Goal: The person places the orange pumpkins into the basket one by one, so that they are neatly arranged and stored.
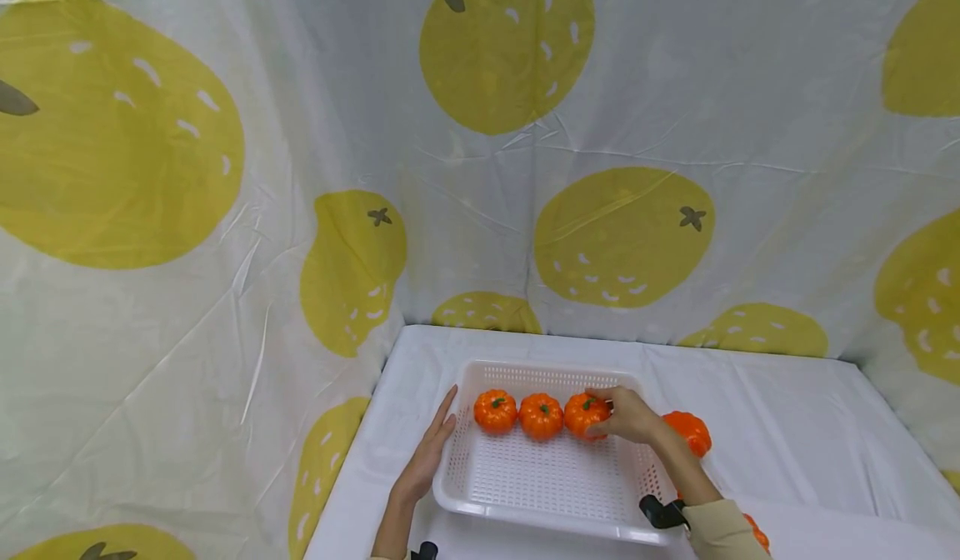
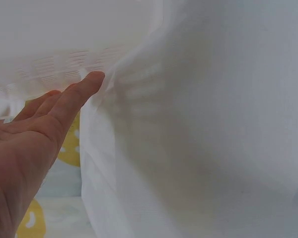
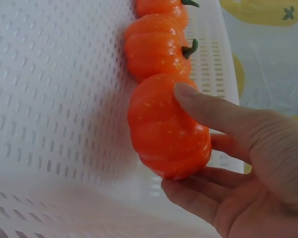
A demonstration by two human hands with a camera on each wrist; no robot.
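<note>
A white perforated plastic basket (image 1: 555, 493) holds three small orange pumpkins along its far side. My right hand (image 1: 628, 414) grips the rightmost pumpkin (image 1: 583, 417), thumb on one side and fingers curled round the other, as the right wrist view shows. Beside it sit the middle pumpkin (image 1: 541, 417) and the left pumpkin (image 1: 495, 412), both with green stems. At the basket's left wall, my left hand (image 1: 429, 456) lies with fingers straight along the outside. In the left wrist view those fingers (image 2: 74, 101) reach up beside the slotted wall.
Right of the basket, another orange pumpkin (image 1: 687, 432) rests on the white-covered table (image 1: 802, 443). One more orange piece (image 1: 757, 533) shows past the right sleeve, partly hidden. A fruit-printed curtain (image 1: 465, 235) hangs behind and to the left of the table.
</note>
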